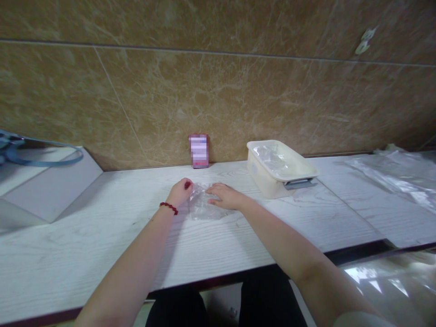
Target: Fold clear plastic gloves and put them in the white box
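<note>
A clear plastic bag (pixel 204 210) lies on the white wood-grain table (pixel 136 259), partly under my hands. My left hand (pixel 180 191), with a red beaded bracelet (pixel 169 208) at the wrist, pinches the bag's upper left edge between thumb and fingers. My right hand (pixel 225 196) rests on the bag's right side, fingers stretched out and spread over the plastic. The palm hides part of the bag beneath it.
A cream plastic bin (pixel 269 181) with grey handle holds clear plastic bags (pixel 272 156). A phone-like object (pixel 199 152), its face blurred, leans on the marble wall. At left are a white box (pixel 68 181) and blue strap (pixel 47 162); plastic sheeting (pixel 405 175) lies far right.
</note>
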Demonstrator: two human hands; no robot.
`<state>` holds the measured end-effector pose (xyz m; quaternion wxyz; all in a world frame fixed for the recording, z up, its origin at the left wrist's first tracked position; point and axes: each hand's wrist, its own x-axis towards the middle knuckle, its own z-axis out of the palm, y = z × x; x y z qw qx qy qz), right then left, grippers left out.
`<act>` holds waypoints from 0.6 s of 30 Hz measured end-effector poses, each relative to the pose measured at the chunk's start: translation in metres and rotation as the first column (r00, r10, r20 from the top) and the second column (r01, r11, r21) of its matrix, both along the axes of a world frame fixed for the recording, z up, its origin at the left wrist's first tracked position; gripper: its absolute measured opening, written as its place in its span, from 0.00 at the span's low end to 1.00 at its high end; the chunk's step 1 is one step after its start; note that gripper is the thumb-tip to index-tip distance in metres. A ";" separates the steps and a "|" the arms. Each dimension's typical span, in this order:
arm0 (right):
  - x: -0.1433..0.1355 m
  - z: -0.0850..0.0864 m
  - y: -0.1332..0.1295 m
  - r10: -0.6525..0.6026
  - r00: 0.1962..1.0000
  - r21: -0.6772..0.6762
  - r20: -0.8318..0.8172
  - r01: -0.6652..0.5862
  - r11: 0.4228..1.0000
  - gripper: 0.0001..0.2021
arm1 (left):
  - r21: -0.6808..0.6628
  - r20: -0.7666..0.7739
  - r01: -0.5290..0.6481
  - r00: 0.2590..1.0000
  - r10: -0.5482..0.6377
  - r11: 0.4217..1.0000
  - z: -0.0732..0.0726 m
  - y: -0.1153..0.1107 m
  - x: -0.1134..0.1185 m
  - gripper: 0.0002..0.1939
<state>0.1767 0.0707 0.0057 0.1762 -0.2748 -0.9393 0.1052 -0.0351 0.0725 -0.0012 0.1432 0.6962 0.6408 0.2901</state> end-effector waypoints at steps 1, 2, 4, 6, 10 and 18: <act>0.000 0.000 0.000 0.001 1.000 -0.001 -0.001 -0.001 1.000 0.21 | -0.016 0.059 0.010 0.998 -0.009 1.000 0.000 -0.001 0.001 0.11; -0.001 0.001 -0.001 0.002 1.000 -0.001 -0.003 -0.002 1.000 0.20 | -0.040 0.124 0.022 0.992 -0.017 0.999 0.000 -0.003 0.002 0.11; -0.001 0.001 -0.001 0.007 1.000 0.000 -0.005 -0.007 1.000 0.20 | -0.110 0.278 0.051 0.960 -0.018 0.993 -0.001 -0.005 0.005 0.14; -0.001 0.000 0.000 0.016 1.000 0.004 -0.006 -0.016 1.000 0.20 | -0.195 0.443 0.070 0.896 0.024 0.978 -0.001 -0.007 0.007 0.22; -0.001 -0.003 0.001 0.016 1.000 0.011 -0.020 -0.016 1.000 0.20 | -0.367 0.648 0.106 0.741 0.173 0.924 0.006 -0.015 0.010 0.29; -0.002 0.002 -0.001 0.020 1.000 -0.001 -0.007 -0.020 1.000 0.18 | -0.484 0.746 0.350 0.644 0.169 0.802 0.017 -0.027 0.013 0.20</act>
